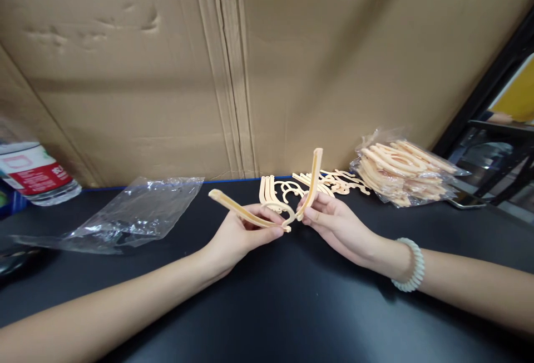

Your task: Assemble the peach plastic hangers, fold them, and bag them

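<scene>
My left hand (pixel 242 235) is closed on a cream plastic hanger arm (pixel 227 202), pinched near its inner end between thumb and fingers. A curved plastic hook (pixel 286 207) sits at that inner end, close to my left fingertips. In my right hand (pixel 334 224), thumb and fingers pinch the lower end of a second hanger arm (pixel 316 171), which points up. The hook's end meets or nearly touches this arm; whether they are joined I cannot tell. Just behind my hands, loose straight hanger arms (pixel 267 188) and loose hooks (pixel 342 177) lie on the table.
A clear bag full of cream hanger parts (pixel 403 171) lies at the right rear. On the left are a crumpled clear plastic bag (pixel 142 215) and a bottle with a red label (pixel 37 174). Cardboard (pixel 167 102) stands behind the black table (pixel 292 307).
</scene>
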Demonstrator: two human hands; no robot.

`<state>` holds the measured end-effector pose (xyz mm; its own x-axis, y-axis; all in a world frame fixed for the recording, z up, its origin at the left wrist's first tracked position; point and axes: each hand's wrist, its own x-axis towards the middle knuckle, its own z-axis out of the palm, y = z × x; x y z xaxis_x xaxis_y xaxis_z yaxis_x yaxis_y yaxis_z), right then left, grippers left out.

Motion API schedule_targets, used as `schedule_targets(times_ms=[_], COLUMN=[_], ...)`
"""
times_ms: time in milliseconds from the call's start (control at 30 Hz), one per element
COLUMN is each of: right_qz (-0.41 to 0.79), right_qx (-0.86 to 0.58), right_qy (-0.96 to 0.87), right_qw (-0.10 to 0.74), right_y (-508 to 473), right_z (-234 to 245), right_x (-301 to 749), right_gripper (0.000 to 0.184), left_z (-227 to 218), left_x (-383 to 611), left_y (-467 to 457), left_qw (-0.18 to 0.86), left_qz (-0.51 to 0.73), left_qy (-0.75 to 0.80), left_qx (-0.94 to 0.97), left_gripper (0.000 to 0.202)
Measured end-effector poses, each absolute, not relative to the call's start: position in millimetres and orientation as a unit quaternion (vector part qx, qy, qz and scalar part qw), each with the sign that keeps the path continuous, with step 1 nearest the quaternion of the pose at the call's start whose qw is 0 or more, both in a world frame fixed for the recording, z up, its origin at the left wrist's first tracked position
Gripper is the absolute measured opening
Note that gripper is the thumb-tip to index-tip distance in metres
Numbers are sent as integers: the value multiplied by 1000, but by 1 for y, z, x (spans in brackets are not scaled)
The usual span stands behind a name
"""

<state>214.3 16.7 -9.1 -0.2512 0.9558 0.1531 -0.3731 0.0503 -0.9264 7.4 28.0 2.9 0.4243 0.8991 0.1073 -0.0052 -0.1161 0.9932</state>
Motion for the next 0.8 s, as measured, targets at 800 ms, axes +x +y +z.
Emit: schedule_targets(times_ms=[800], right_qz=[555], right_qx=[-311], right_qy=[-598], right_qw=[487], right_y=[13], right_z=[-15], right_x=[214], right_gripper=[12], left_z=[6], left_x=[9], left_y=[22], left_qw=[564], left_qz=[375], left_qy=[362], left_qx=[641], left_gripper=[11])
